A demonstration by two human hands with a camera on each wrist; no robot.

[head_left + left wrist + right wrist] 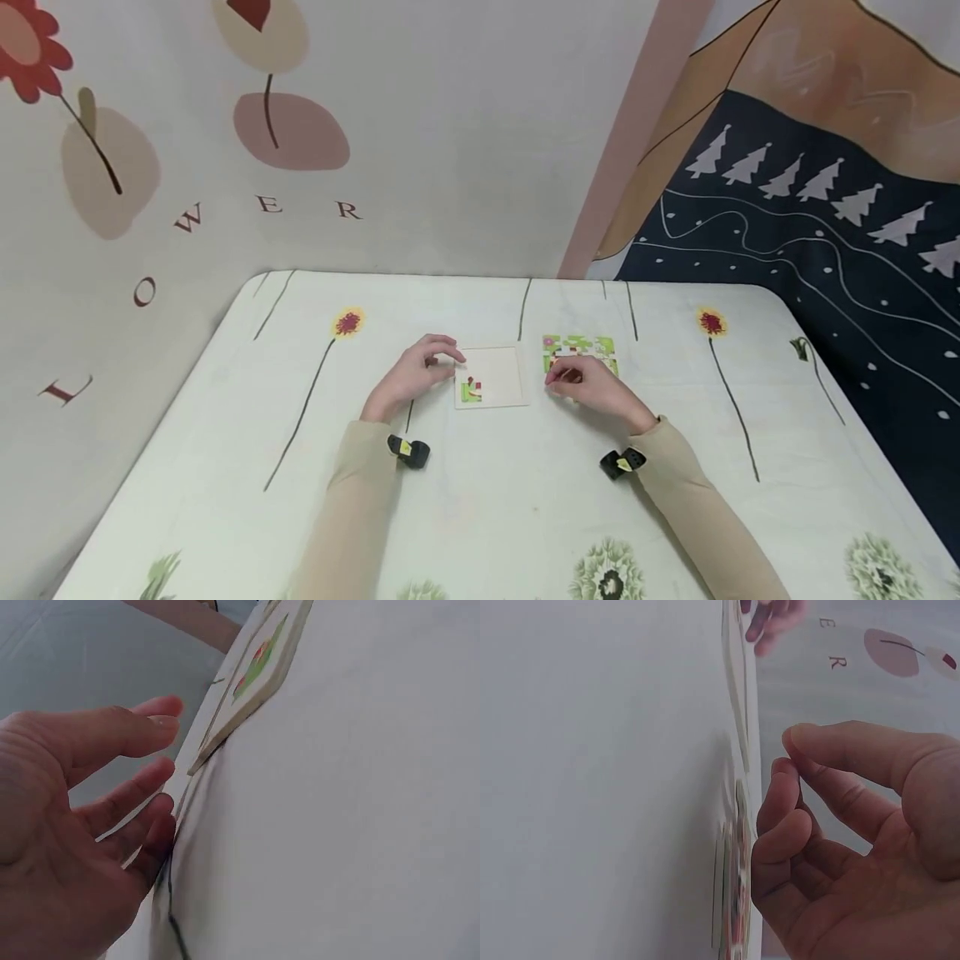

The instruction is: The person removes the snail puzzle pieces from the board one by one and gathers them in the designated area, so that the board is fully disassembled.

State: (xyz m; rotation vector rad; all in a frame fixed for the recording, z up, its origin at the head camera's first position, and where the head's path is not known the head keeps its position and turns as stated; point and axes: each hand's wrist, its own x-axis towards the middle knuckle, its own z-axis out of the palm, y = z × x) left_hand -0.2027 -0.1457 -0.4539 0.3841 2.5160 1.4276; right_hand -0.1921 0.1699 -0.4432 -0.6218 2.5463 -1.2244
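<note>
A shallow square puzzle board (498,367) lies on the table, pale inside with a thin raised rim. In its near left corner sits a small green, white and red patch of puzzle pieces (471,392). My left hand (415,373) is at the board's left side, fingers loosely bent and nothing in them, with the index finger over the rim. Right of the board, my right hand (592,387) hovers over a group of colourful pieces (587,342) and hides part of it. Its fingers (781,799) are curled, the thumb tip meets the index finger, and no piece shows between them.
The table (495,500) wears a white cloth printed with flowers. Behind it hangs a pale wall cloth (450,167) with lettering, and at the right a dark cloth (750,217) with trees. Black wrist cameras (409,452) sit on both sleeves.
</note>
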